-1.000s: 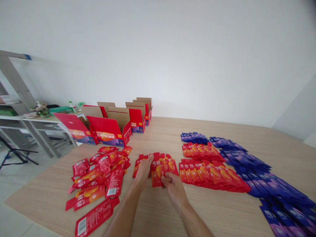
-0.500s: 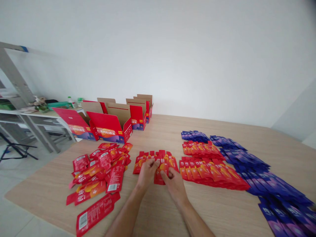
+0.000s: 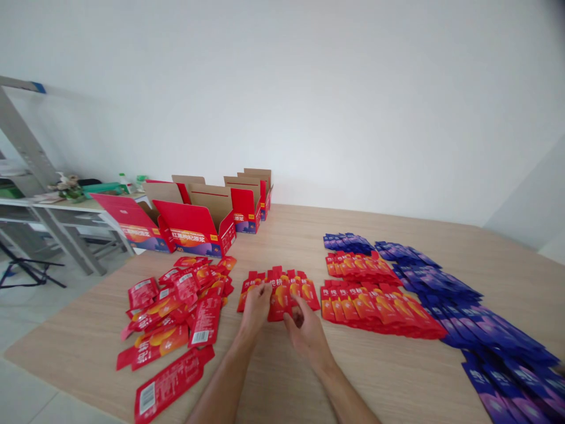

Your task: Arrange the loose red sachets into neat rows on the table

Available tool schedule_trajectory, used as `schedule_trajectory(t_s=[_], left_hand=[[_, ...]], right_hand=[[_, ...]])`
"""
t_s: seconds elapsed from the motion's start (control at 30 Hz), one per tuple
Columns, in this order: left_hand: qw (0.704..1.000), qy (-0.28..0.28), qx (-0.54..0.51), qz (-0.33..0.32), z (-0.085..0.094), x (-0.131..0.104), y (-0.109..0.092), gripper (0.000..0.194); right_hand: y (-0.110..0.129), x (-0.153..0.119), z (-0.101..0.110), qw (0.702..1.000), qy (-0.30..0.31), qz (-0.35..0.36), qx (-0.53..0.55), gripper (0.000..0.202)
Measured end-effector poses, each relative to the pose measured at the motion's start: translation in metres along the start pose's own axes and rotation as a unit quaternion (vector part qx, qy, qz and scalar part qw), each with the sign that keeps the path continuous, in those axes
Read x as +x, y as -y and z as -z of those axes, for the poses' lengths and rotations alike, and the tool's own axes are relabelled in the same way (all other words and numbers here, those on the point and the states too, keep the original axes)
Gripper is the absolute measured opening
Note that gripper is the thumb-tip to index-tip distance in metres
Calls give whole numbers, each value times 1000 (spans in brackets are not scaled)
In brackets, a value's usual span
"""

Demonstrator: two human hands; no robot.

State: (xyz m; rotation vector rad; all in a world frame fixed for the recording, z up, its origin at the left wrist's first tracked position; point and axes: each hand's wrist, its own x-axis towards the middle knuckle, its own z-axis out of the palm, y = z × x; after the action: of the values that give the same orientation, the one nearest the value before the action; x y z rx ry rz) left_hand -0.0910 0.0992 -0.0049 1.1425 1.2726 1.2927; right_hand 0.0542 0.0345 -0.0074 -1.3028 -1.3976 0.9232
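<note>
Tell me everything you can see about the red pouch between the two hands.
The pouch is red shading to orange, with white characters near its top, rounded orange shapes below and a narrower tab at the upper end. It looks like thin, glossy film. Its printed face shows, tab pointing away from the person, and it overlaps the row of similar pouches. The left hand is at its upper left edge, the right hand by its lower right corner; exact contact is unclear.

Wall [image 3: 353, 118] softly lit (upper-right frame corner dark).
</note>
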Motion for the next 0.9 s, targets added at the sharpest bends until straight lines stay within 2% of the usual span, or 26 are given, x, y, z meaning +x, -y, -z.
schedule_trajectory(t_s=[0.07,0.17,0.23,0.33,0.43,0.57,0.67,0.77,0.9], left_hand=[[999,7,-35,35,-1,-2,-1,29],[996,-23,-72,51,-4,-6,-3,50],[998,9,-64,25,-5,-9,-4,55],[994,80,35,-60,-5,-10,-6,54],[978,64,161,-119,-3,-11,-8,53],[952,51,275,-122,-2,-13,-8,52],[920,20,363,-146,-4,-14,-3,51],[894,0,421,-150,-7,-15,3,50],[882,-4,449,-145,-8,-14,11,48]], right_hand=[[-6,3,-1,1000,-10,1,-5,59],[-16,10,-1,999,-33,-7,7,59],[-20,14,0,999,-36,-6,19,61],[-21,17,1,999,-35,13,18,59],[-19,20,4,997,-49,33,-53,50],[-21,22,3,967,-82,90,-224,48],[-26,24,-1,937,-90,95,-325,48],[-31,25,-7,915,-92,76,-385,46],[-37,24,-12,906,-81,57,-412,42]])
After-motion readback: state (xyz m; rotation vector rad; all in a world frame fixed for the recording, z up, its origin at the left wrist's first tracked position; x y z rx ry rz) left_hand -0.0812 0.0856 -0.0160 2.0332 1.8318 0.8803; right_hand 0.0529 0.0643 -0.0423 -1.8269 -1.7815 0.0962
